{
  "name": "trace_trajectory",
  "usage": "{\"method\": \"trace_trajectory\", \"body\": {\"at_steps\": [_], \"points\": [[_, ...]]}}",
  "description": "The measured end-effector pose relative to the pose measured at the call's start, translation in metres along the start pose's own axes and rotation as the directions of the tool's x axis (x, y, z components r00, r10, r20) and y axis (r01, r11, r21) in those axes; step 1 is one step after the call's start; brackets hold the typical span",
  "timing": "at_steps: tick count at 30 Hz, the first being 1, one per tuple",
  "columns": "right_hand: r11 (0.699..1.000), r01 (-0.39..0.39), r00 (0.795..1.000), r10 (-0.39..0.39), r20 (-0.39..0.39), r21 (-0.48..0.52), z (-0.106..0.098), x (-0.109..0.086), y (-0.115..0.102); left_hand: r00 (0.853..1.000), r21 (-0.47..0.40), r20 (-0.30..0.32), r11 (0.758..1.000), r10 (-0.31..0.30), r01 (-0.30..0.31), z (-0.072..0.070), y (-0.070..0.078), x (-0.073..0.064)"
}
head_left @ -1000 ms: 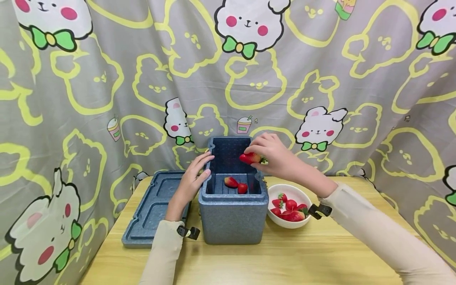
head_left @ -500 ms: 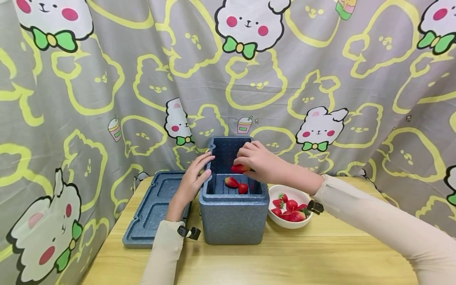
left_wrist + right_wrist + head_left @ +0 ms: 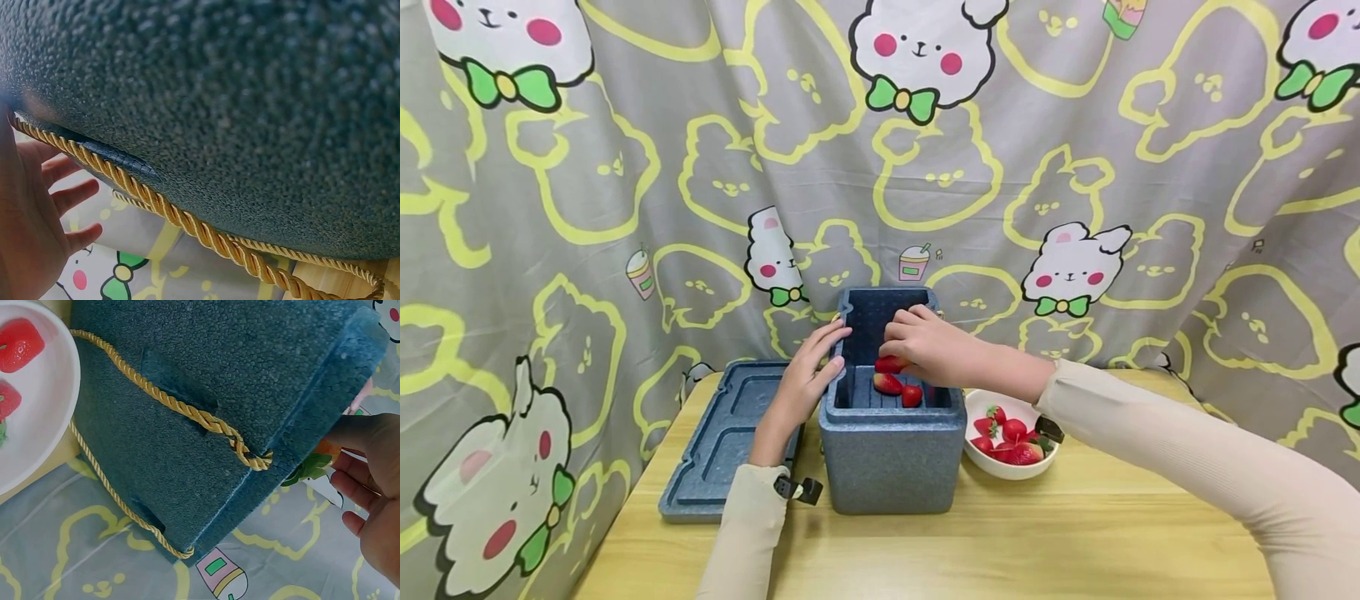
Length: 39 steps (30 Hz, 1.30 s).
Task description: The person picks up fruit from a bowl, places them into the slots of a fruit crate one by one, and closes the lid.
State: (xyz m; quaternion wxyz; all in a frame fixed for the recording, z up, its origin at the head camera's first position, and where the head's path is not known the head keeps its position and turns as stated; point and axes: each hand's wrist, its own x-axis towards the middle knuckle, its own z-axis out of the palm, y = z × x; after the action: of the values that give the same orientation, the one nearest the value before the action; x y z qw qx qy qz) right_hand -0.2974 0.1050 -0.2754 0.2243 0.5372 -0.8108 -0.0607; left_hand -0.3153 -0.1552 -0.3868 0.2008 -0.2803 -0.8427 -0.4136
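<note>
A blue-grey foam box (image 3: pixel 891 467) stands open on the table, with two strawberries (image 3: pixel 887 384) on its floor. My right hand (image 3: pixel 928 346) reaches in over the box's right rim and pinches another strawberry (image 3: pixel 889 364) above those two. In the right wrist view, that strawberry's green leaves (image 3: pixel 309 469) show between the fingers and the box edge. My left hand (image 3: pixel 805 379) rests on the left rim with its fingers laid along the edge. In the left wrist view, the left hand's fingers (image 3: pixel 75 197) are spread beside the box's gold rope (image 3: pixel 181 215).
A white bowl (image 3: pixel 1011 477) holding several strawberries (image 3: pixel 1013 431) stands right of the box, under my right forearm. The box's lid (image 3: pixel 722 450) lies on the wooden table (image 3: pixel 1000 550) at the left. A patterned curtain (image 3: pixel 820 183) hangs close behind.
My right hand has moved left and down into the box with its strawberry, from above the right rim. My left hand has stayed on the left rim.
</note>
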Motion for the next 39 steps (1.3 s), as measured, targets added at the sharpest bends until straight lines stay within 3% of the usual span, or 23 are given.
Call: {"method": "trace_trajectory", "body": {"at_steps": [13,31,39], "points": [[1.000,-0.001,1.000,0.001,0.026,-0.003,0.011,0.001,0.004,1.000,0.003,0.008,1.000,-0.008,0.008,0.002,0.000,0.001],[0.998,-0.044,0.997,0.046,0.057,-0.046,0.007,-0.003,0.009,1.000,0.009,0.008,1.000,-0.017,0.017,0.001,0.001,0.000],[0.994,-0.105,0.993,0.106,0.053,-0.014,0.004,-0.009,0.016,1.000,0.010,0.003,1.000,-0.013,0.012,0.001,0.000,0.000]]}}
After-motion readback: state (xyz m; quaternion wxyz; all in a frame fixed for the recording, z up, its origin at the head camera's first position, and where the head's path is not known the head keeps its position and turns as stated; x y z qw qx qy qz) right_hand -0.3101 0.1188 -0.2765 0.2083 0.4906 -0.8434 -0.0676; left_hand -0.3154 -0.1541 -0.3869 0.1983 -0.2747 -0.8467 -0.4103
